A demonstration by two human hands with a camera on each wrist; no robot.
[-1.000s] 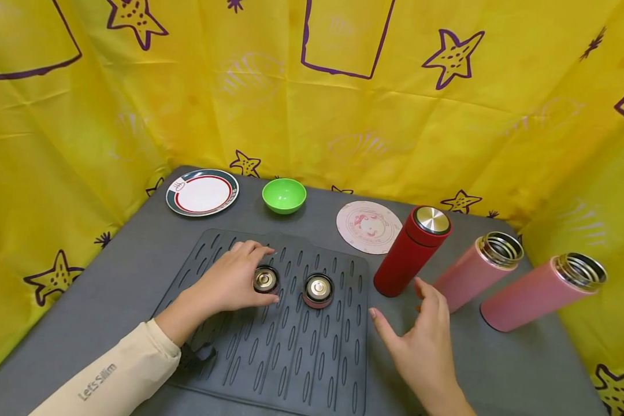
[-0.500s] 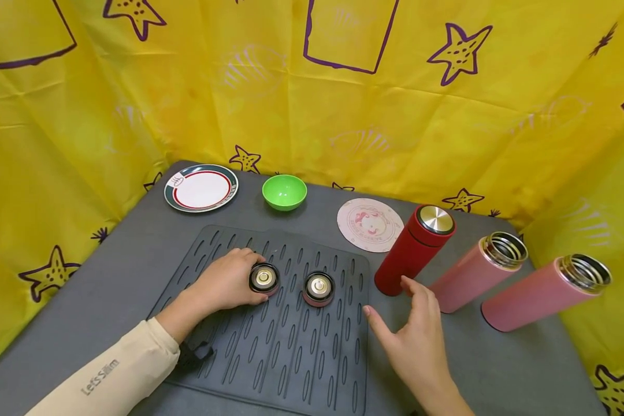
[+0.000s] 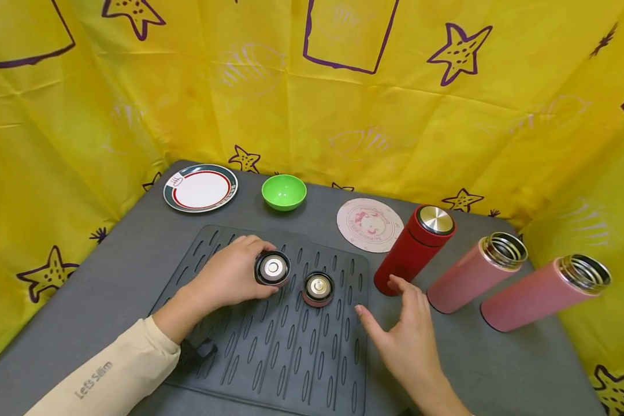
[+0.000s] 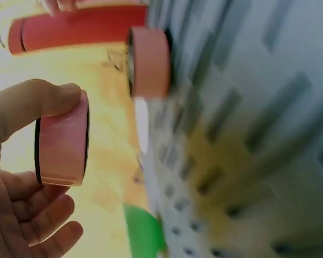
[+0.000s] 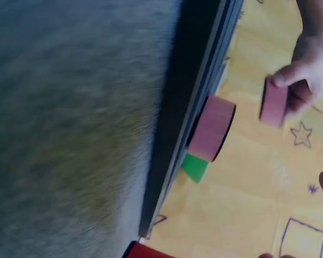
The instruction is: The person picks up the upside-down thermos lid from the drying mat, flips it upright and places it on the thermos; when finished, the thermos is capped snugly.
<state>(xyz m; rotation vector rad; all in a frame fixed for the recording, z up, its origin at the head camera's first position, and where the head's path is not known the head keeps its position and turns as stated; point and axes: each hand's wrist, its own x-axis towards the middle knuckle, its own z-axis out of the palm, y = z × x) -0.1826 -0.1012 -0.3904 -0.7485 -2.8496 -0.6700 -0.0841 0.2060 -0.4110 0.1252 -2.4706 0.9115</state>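
My left hand [image 3: 234, 271] pinches a pink bottle lid [image 3: 273, 268] between thumb and fingers, its metal underside facing up. In the left wrist view this lid [image 4: 63, 145] hangs clear of the dark grey mat [image 4: 258, 107]. A second pink lid [image 3: 318, 288] lies upside down on the mat, to the right of the held one. My right hand [image 3: 408, 335] holds nothing, its thumb and fingers spread apart beside the mat's right edge. Just beyond its fingertips stands a red thermos [image 3: 413, 251] with its lid on.
Two pink thermoses without lids, one nearer [image 3: 475, 274] and one farther right [image 3: 543, 294], stand on the grey table. Along the back are a plate [image 3: 203, 188], a green bowl [image 3: 284, 193] and a round pink coaster [image 3: 370, 225]. Yellow cloth [image 3: 291, 115] hangs behind.
My left hand has closed on the left lid and raised it off the mat, slightly to the right. The right hand has drifted left, toward the mat.
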